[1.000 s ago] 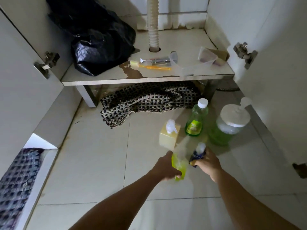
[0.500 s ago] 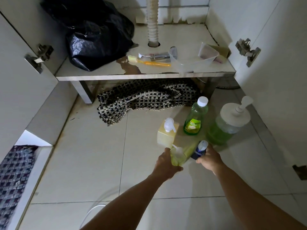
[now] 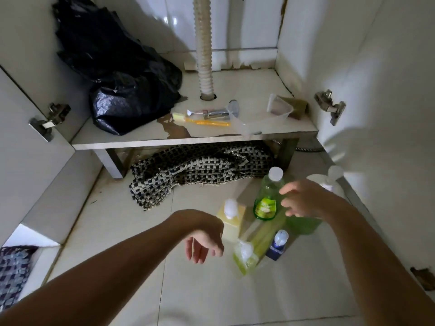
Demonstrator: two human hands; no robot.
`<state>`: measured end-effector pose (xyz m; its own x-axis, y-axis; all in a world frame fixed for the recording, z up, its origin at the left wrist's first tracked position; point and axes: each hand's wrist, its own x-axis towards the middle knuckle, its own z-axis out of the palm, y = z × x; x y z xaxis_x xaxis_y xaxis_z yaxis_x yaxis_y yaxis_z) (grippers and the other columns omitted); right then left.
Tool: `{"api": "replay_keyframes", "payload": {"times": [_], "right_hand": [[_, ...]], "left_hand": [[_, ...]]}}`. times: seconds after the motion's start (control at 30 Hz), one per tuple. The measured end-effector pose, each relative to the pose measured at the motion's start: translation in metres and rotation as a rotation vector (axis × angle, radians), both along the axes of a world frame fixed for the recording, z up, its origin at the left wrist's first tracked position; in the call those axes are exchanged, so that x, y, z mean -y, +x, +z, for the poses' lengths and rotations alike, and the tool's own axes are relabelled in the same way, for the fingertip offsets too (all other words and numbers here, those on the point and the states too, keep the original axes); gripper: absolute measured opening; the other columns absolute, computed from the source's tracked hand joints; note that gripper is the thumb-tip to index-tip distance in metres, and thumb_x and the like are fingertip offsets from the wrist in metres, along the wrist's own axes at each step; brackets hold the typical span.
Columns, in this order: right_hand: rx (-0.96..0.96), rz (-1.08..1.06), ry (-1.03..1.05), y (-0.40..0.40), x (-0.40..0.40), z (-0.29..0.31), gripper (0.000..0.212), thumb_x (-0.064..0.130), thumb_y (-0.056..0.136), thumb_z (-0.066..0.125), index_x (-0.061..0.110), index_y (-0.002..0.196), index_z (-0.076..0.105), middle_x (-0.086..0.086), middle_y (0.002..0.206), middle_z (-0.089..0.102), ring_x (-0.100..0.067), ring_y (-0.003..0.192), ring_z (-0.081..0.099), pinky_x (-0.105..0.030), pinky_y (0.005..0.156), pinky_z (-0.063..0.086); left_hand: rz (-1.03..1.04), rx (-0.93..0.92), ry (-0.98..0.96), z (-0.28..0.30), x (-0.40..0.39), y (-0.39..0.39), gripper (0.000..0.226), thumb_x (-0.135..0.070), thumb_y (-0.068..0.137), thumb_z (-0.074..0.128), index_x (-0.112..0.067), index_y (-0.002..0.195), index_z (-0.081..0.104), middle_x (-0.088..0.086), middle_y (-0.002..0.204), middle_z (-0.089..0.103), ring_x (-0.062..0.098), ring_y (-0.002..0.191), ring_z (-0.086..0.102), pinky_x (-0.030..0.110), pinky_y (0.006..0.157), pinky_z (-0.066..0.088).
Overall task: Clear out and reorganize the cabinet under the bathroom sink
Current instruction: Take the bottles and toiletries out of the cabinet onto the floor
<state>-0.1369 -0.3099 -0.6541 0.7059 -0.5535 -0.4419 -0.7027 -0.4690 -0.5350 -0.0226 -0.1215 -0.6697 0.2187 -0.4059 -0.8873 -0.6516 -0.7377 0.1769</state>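
Cabinet under the sink, doors open. On the floor tiles (image 3: 117, 231) stand five containers, each with its long axis upright and cap up: a green bottle (image 3: 267, 198), a yellow pump box (image 3: 231, 216), a small yellow-green bottle (image 3: 244, 257), a blue bottle (image 3: 277, 244) and a large green pump jar (image 3: 306, 223). The left hand (image 3: 202, 243) hangs empty, fingers loose and apart. The right hand (image 3: 303, 197) hovers with fingers spread just beside the green bottle, holding nothing. On the cabinet shelf (image 3: 146, 138): a black bag (image 3: 127, 85) and an orange toothbrush (image 3: 207, 122) lying crosswise.

Head cam, sole view, looks down and fwd, close to cabinet shelf (image 3: 188, 140).
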Motion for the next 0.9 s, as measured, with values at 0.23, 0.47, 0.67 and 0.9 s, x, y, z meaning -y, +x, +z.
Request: {"api": "replay_keyframes", "payload": {"times": [0.23, 0.47, 0.67, 0.9], "right_hand": [[0.401, -0.079, -0.425, 0.057, 0.064, 0.08, 0.017, 0.002, 0.083, 0.056, 0.013, 0.07, 0.059, 0.0, 0.054, 0.053, -0.002, 0.045, 0.057, -0.01, 0.043, 0.037], [0.011, 0.048, -0.676, 0.115, 0.126, 0.067, 0.027, 0.009, 0.094, 0.047, -0.002, 0.116, 0.057, -0.012, 0.094, 0.059, -0.02, 0.077, 0.054, -0.027, 0.068, 0.042], [-0.02, 0.046, -0.593, 0.146, 0.146, 0.056, 0.038, 0.023, 0.096, 0.046, -0.006, 0.122, 0.05, -0.017, 0.113, 0.059, -0.027, 0.099, 0.061, -0.031, 0.087, 0.048], [-0.021, 0.083, -0.738, 0.152, 0.158, 0.048, 0.026, 0.009, 0.096, 0.046, -0.002, 0.115, 0.059, -0.015, 0.109, 0.064, -0.029, 0.099, 0.065, -0.032, 0.083, 0.051]], "left_hand": [[0.151, 0.608, -0.997, 0.068, 0.061, 0.066, 0.022, -0.022, 0.088, 0.063, -0.019, 0.108, 0.071, -0.001, 0.102, 0.072, 0.006, 0.077, 0.061, 0.021, 0.078, 0.046], [0.143, 0.798, -1.034, 0.055, 0.134, 0.087, 0.047, -0.028, 0.092, 0.056, -0.025, 0.138, 0.045, -0.002, 0.142, 0.049, 0.022, 0.129, 0.046, 0.037, 0.102, 0.039], [0.149, 0.826, -0.976, 0.038, 0.157, 0.107, 0.036, -0.034, 0.095, 0.051, -0.028, 0.13, 0.054, -0.002, 0.132, 0.058, 0.021, 0.121, 0.053, 0.035, 0.097, 0.042], [0.277, 0.722, -1.177, 0.029, 0.156, 0.112, 0.024, -0.028, 0.095, 0.055, -0.018, 0.108, 0.072, 0.0, 0.107, 0.071, 0.016, 0.1, 0.062, 0.027, 0.087, 0.045]]}}
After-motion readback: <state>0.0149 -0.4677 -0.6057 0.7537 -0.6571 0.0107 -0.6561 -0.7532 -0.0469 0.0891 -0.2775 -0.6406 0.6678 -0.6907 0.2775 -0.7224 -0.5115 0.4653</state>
